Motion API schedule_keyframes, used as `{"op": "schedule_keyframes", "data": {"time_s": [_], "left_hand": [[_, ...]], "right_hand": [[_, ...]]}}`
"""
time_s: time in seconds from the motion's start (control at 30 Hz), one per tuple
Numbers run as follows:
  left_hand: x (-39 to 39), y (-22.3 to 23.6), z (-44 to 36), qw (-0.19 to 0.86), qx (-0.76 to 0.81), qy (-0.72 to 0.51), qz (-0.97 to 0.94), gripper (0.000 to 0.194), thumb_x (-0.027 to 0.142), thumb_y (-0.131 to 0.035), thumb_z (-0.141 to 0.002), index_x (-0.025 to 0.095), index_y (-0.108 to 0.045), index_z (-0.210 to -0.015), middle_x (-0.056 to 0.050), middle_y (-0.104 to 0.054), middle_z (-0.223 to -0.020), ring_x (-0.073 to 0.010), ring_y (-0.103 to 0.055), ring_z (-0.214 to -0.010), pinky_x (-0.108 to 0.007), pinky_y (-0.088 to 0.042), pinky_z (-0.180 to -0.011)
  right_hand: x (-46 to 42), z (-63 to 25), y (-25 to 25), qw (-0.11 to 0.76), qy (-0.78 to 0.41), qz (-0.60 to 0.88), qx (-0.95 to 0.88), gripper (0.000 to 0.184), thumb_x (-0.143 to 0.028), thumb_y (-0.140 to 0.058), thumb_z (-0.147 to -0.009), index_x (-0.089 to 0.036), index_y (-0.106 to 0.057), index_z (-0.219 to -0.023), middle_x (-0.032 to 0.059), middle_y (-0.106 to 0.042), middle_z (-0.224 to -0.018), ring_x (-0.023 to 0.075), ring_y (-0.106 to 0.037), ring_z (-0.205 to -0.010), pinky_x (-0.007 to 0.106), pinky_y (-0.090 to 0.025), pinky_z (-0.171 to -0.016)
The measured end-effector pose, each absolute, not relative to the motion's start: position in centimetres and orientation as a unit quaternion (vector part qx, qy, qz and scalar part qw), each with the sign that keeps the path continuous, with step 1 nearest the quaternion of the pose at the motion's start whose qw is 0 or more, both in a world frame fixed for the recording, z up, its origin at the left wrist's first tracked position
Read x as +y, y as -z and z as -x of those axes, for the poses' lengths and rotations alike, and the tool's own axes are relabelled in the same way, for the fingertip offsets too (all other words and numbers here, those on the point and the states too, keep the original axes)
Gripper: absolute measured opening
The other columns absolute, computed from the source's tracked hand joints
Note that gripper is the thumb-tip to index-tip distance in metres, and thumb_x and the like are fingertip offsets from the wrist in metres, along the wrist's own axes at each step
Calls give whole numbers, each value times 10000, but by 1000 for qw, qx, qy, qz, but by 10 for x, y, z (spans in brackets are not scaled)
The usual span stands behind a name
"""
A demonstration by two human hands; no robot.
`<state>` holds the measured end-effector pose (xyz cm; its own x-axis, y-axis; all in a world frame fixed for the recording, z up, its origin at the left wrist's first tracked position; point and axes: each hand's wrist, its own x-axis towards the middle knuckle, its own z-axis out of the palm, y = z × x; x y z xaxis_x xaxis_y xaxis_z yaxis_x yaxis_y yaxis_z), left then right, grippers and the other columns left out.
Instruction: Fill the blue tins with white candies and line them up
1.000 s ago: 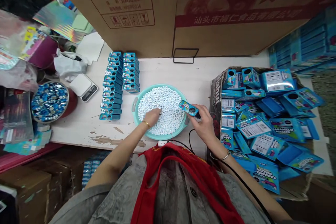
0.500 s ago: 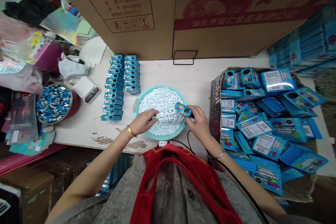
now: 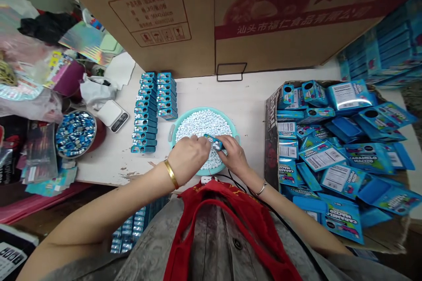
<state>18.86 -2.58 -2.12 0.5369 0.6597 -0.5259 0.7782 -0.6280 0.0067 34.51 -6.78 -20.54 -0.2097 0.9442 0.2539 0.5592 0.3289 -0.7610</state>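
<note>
A small blue printed box [image 3: 209,138] is gripped by my right hand [image 3: 234,154] above the bowl, and white pellets show at its round opening. My left hand [image 3: 190,156] is closed, its knuckles up and its fingertips against the box. What those fingers hold is hidden. Under both hands lies a heap of small white pellets [image 3: 198,123] in a pale turquoise bowl [image 3: 236,128] with side handles. To the left stand two rows of small blue boxes [image 3: 145,123], several with white pellets visible in their holes.
At right, an open carton [image 3: 271,140] is piled with blue boxes [image 3: 325,158]. A large cardboard box [image 3: 184,59] borders the back. On the left are a white scale [image 3: 112,116] and a red tub [image 3: 100,129] of shiny blue pieces. A black cable [image 3: 283,219] crosses my right forearm.
My left hand has risen from the pellets and moved right to the small box. My right hand has brought the box left and slightly down, and pellets now show at its opening.
</note>
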Motion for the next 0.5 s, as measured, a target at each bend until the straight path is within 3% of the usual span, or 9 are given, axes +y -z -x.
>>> {"op": "schedule_keyframes", "data": {"time_s": [0.07,0.17,0.23,0.3,0.43,0.5], "left_hand": [[-26,22,-175,138,425,212,-869,235,87,-390,-917,145,-613,-967,-117,-645,-879,-245,-641,-856,-357,-520,-726],[-18,40,-145,195,443,107,-869,163,272,-531,-896,239,-613,-1033,-82,-644,-979,-246,-640,-906,-361,-526,-775],[-8,66,-130,239,437,14,-867,351,401,-597,-852,288,-561,-1181,-79,-602,-1161,-251,-625,-1011,-361,-530,-820],[1,94,-126,271,414,-43,-868,451,421,-614,-832,294,-512,-1253,-88,-567,-1244,-250,-606,-1076,-357,-526,-855],[9,124,-131,316,382,-42,-867,215,376,-558,-880,248,-555,-1052,-58,-621,-1021,-198,-625,-893,-307,-520,-758],[11,121,-127,325,392,-46,-859,190,386,-539,-896,243,-550,-1019,-49,-616,-987,-188,-615,-868,-298,-514,-751]], "right_hand": [[-69,-344,210,382,-287,511,-715,456,-98,-501,-809,-226,-546,-1244,102,-631,-1152,263,-577,-1105,461,-502,-975],[-68,-342,211,411,-318,500,-693,453,-99,-519,-801,-237,-535,-1232,96,-633,-1136,252,-588,-1094,447,-508,-963],[-64,-338,208,420,-342,485,-687,445,-116,-553,-802,-243,-527,-1228,93,-632,-1146,251,-589,-1110,441,-506,-967],[-60,-334,203,405,-362,471,-695,428,-146,-602,-806,-242,-530,-1217,96,-634,-1157,257,-592,-1120,435,-506,-964],[-44,-338,190,370,-359,452,-728,395,-192,-659,-808,-230,-545,-1185,96,-647,-1131,250,-618,-1079,396,-532,-914],[-26,-361,180,372,-320,455,-743,443,-209,-673,-801,-227,-526,-1219,96,-631,-1184,238,-603,-1118,387,-519,-951]]}}
